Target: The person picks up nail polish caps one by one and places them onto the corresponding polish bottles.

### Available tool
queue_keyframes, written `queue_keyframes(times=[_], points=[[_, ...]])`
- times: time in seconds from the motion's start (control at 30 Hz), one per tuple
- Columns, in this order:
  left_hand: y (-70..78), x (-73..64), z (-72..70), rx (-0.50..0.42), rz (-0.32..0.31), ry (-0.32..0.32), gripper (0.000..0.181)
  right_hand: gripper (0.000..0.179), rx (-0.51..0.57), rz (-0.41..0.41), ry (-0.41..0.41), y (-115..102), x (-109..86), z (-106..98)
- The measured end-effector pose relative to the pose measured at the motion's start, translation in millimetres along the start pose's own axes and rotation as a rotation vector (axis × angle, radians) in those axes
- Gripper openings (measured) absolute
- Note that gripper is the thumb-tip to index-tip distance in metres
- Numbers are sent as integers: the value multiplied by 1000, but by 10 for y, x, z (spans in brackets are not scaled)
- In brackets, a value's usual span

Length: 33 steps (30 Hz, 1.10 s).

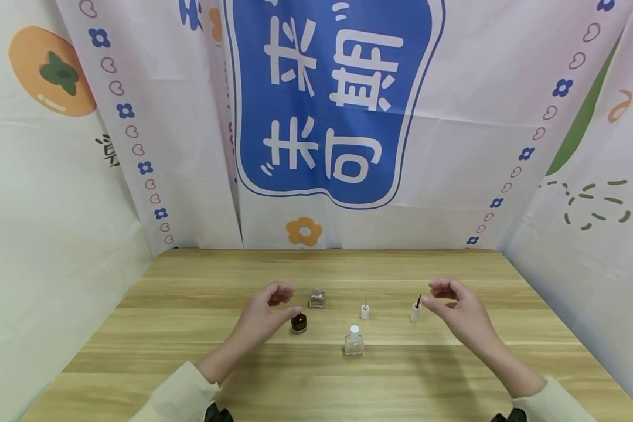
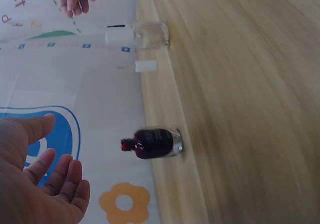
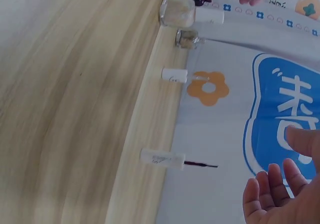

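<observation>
A dark red nail polish bottle (image 1: 298, 324) stands uncapped on the table, its threaded neck bare in the left wrist view. My left hand (image 1: 264, 313) hovers at its left with the thumb over its top in the head view; the fingers are loosely bent and hold nothing. To the right, a white nail polish cap (image 1: 415, 313) stands upright with its dark-coated brush (image 3: 201, 164) pointing up. Close by it is my right hand (image 1: 461, 310), fingers relaxed and apart from thumb, with nothing in it.
Behind the red bottle stands an uncapped clear nail polish bottle (image 1: 317, 300). A second white cap (image 1: 365, 312) is upright, brush up, near the middle. Nearer me is a clear bottle (image 1: 354, 344) with its white cap on. Printed cloth (image 1: 453, 193) hangs behind the wooden table (image 1: 153, 351).
</observation>
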<state>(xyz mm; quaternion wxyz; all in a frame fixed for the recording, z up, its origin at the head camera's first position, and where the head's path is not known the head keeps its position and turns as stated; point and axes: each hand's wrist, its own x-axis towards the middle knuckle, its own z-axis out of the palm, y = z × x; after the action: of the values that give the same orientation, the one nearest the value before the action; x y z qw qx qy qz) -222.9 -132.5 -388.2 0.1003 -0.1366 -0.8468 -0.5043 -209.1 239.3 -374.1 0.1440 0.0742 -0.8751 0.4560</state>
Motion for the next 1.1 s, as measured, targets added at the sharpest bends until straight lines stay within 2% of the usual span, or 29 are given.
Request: queue_keyframes(times=[0.2, 0.37, 0.6, 0.8, 0.9, 1.1], points=[[-135, 11, -35, 1, -57, -20, 40, 43, -36, 39, -13, 132, 65, -32], [-249, 24, -60, 15, -90, -53, 49, 45, -21, 91, -58, 298, 150, -29], [-408, 55, -104, 37, -75, -147, 57, 49, 4, 111, -161, 516, 234, -6], [-489, 72, -102, 57, -87, -269, 65, 50, 2, 103, -244, 610, 283, 57], [-510, 76, -92, 44, -69, -326, 66, 49, 2, 105, -278, 626, 296, 90], [-539, 90, -38, 46, -40, -348, 60, 48, 6, 110, -312, 648, 320, 174]])
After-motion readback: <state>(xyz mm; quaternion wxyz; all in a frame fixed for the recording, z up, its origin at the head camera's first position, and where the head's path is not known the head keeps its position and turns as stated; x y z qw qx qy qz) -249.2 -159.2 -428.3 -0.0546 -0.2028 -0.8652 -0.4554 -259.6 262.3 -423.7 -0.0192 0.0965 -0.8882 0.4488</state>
